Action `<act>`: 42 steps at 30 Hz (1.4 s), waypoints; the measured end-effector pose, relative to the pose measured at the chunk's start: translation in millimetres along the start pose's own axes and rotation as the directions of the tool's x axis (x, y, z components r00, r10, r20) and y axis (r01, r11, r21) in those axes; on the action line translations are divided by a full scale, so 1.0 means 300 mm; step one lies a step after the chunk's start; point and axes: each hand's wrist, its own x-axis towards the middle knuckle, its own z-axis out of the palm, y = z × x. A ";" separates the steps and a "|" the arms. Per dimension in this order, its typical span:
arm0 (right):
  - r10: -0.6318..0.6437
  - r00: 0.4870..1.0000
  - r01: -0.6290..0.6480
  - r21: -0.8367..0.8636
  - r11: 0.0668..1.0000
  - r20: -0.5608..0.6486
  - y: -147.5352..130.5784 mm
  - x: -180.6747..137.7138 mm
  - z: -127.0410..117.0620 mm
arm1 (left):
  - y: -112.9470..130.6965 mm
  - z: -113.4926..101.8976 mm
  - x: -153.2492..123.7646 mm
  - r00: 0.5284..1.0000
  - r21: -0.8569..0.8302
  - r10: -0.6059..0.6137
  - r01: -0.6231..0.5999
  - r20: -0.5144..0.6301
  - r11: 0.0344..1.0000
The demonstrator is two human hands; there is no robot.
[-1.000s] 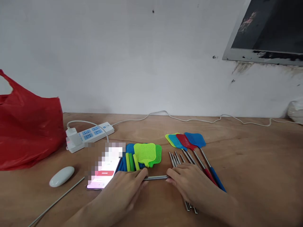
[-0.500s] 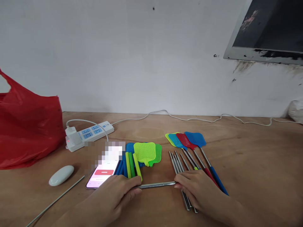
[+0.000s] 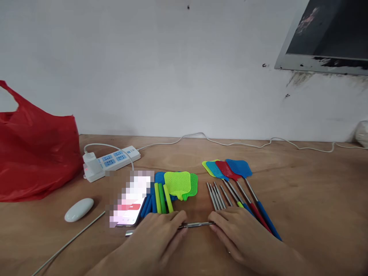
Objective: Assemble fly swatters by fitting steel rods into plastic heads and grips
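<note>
A thin silver metal rod [image 3: 198, 224] lies crosswise just above the table, pinched at both ends of its visible middle. My left hand [image 3: 161, 230] is closed on it, and a flat rod end pokes out to the left of the wrist. My right hand [image 3: 235, 230] grips the other side with thumb and fingers. Behind my right hand lie several more metal rods [image 3: 217, 195]. Finished-looking fly swatters with coloured grips [image 3: 255, 191] fan out beside them. Loose swatter heads [image 3: 177, 183] and coloured tube grips [image 3: 162, 197] sit beyond my left hand.
A lit phone [image 3: 130, 209] lies left of the tubes, partly blurred. Farther left are a white oval object [image 3: 79, 210], a cable [image 3: 71, 239], a power strip [image 3: 115, 163] with a plugged-in charger and a red plastic bag [image 3: 40, 153]. A thin cord runs along the wall.
My left hand has slid right, closer to my right hand, so less rod shows between them. A rod end now sticks out left of my left hand. The view has shifted slightly.
</note>
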 end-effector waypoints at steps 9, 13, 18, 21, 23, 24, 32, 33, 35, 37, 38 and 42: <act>-0.043 0.997 0.046 0.031 0.998 -0.071 -0.037 0.028 0.021 | 0.047 0.036 0.045 1.000 0.065 -0.014 0.013 0.012 0.998; -0.077 0.989 0.079 0.010 0.997 -0.128 -0.038 0.033 0.033 | 0.037 0.033 0.035 0.999 0.085 -0.014 0.012 0.032 0.996; -0.052 0.984 0.061 0.049 0.997 -0.171 -0.002 0.006 0.038 | -0.001 0.022 0.003 0.999 0.012 -0.044 0.044 -0.033 0.999; -0.031 0.993 0.041 0.085 0.996 -0.117 0.007 -0.008 0.025 | -0.009 0.021 -0.013 0.997 -0.001 -0.077 0.077 -0.016 0.997; -0.010 0.996 0.020 0.108 0.994 -0.091 -0.003 -0.005 0.011 | -0.002 0.024 -0.013 0.996 0.014 -0.084 0.084 -0.003 0.996; -0.008 0.996 0.017 0.108 0.994 -0.085 -0.010 -0.001 0.006 | 0.004 0.026 -0.010 0.997 0.023 -0.078 0.078 -0.001 0.997; -0.096 0.992 0.096 -0.004 0.995 -0.076 -0.050 0.044 0.031 | 0.040 0.020 0.030 0.997 0.131 -0.011 0.001 0.071 0.991; -0.087 0.993 0.089 0.015 0.996 -0.082 -0.047 0.044 0.032 | 0.040 0.018 0.031 0.997 0.134 -0.005 -0.005 0.072 0.991; -0.075 0.992 0.081 0.054 0.995 -0.098 -0.035 0.036 0.031 | 0.035 0.013 0.028 0.998 0.133 0.002 -0.010 0.063 0.991; -0.055 0.992 0.064 0.079 0.995 -0.115 -0.012 0.023 0.030 | 0.021 0.008 0.021 0.999 0.118 -0.005 0.001 0.040 0.993; -0.040 0.992 0.051 0.086 0.995 -0.121 0.002 0.015 0.031 | 0.011 0.005 0.017 1.000 0.105 -0.010 0.007 0.029 0.994; 0.006 0.994 0.005 0.092 0.996 -0.111 0.051 -0.017 0.041 | -0.035 0.007 -0.002 0.999 0.039 -0.029 0.030 -0.025 0.999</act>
